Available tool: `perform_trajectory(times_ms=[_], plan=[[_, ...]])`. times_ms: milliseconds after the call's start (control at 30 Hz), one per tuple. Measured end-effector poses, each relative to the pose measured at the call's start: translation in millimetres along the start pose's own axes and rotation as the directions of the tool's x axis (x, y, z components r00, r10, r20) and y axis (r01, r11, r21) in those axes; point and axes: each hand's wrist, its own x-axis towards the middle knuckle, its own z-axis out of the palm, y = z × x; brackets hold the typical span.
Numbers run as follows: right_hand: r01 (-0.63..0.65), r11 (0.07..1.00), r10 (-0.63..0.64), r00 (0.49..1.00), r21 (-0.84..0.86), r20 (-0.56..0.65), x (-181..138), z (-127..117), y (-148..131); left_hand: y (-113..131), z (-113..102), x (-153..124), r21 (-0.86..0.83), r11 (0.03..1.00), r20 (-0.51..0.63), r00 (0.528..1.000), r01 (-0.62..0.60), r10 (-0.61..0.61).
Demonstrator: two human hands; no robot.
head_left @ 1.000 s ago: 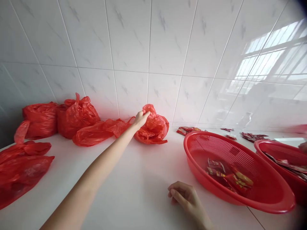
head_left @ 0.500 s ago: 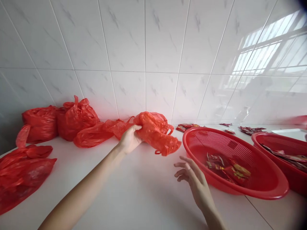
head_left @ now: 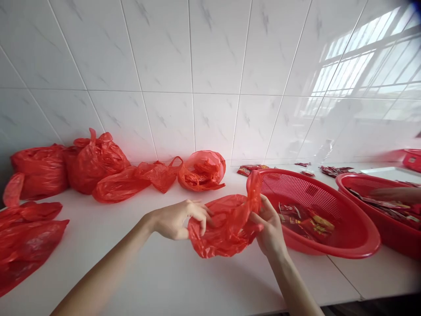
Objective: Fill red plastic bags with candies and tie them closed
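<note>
A crumpled red plastic bag (head_left: pixel 226 226) hangs just above the white counter (head_left: pixel 158 272) between both my hands. My left hand (head_left: pixel 179 218) grips its left side with curled fingers. My right hand (head_left: pixel 269 226) pinches its right edge, which sticks up beside the red mesh basket (head_left: pixel 345 250). The basket holds a few red snack packets (head_left: pixel 305 219).
Several more red bags lie along the tiled wall: a loose pile (head_left: pixel 202 171) in the middle, tied bags (head_left: pixel 95 160) at the left, flat ones (head_left: pixel 26 241) at the near left. A second red basket (head_left: pixel 388 232) stands at the right, another person's arm (head_left: pixel 391 194) over it. Loose packets (head_left: pixel 251 169) lie behind the baskets.
My left hand pulled one red bag off the pile by the wall and brought it toward me. My right hand rose from the counter and took hold of the bag's other side.
</note>
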Motion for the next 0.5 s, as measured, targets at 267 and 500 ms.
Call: perform_trajectory(times_ms=[267, 500], plan=[[0.083, 0.996, -0.088, 0.983, 0.034, 0.162, 1.9, -1.1, 16.2, 12.7, 31.7, 14.0, 0.228, 0.883, -0.345, 0.882, 0.411, -0.322], [0.154, 0.95, -0.086, 0.964, -0.27, 0.25, -6.4, -9.3, 5.9, -5.0, 33.3, 20.7, 0.065, 0.949, -0.465, 0.851, 0.308, -0.244]])
